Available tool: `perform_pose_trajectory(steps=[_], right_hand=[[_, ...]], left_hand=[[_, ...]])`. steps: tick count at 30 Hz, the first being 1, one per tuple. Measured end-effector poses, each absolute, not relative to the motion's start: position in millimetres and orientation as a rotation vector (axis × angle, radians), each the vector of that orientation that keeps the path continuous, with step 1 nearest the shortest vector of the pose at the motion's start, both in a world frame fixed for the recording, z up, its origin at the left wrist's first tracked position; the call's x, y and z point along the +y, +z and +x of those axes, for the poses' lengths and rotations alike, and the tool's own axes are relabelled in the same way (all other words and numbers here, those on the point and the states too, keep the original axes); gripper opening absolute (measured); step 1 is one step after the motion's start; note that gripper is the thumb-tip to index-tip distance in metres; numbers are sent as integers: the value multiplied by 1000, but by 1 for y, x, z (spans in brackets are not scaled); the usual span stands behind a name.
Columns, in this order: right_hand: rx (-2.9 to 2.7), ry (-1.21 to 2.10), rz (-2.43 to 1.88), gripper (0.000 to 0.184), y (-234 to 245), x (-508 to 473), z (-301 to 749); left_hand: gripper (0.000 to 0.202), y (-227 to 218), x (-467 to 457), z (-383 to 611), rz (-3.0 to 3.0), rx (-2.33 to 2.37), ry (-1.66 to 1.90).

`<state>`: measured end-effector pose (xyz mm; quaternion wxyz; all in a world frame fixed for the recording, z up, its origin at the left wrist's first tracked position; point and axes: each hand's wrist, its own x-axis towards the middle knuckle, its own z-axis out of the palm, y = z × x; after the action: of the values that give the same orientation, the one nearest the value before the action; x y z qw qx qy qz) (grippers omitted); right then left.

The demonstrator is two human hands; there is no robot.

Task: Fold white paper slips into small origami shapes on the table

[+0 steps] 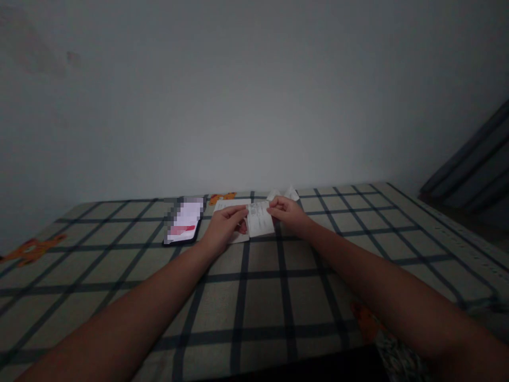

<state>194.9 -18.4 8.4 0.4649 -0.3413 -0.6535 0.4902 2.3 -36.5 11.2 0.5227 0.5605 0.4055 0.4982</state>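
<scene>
Between my two hands is a small printed paper slip, tilted up toward me; its print is too small to read. My left hand pinches the slip's left edge with thumb and fingers. At its upper right edge, my right hand grips it the same way. Behind and beneath my left hand lies another white paper sheet, partly covered by the hand and the slip. Crumpled white paper sits just beyond my right hand.
A phone with a lit, partly blurred screen lies left of my left hand. Everything rests on a checked cloth with orange animal figures. A plain wall rises behind, and dark folded fabric hangs at the right.
</scene>
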Motion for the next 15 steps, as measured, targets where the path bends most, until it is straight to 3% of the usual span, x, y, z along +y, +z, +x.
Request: perform_pose_trajectory(steps=[15], right_hand=[[-1617,1239,-840,15,10,-20,195]], left_hand=[[23,10,-35,1,1449,1007,1195]])
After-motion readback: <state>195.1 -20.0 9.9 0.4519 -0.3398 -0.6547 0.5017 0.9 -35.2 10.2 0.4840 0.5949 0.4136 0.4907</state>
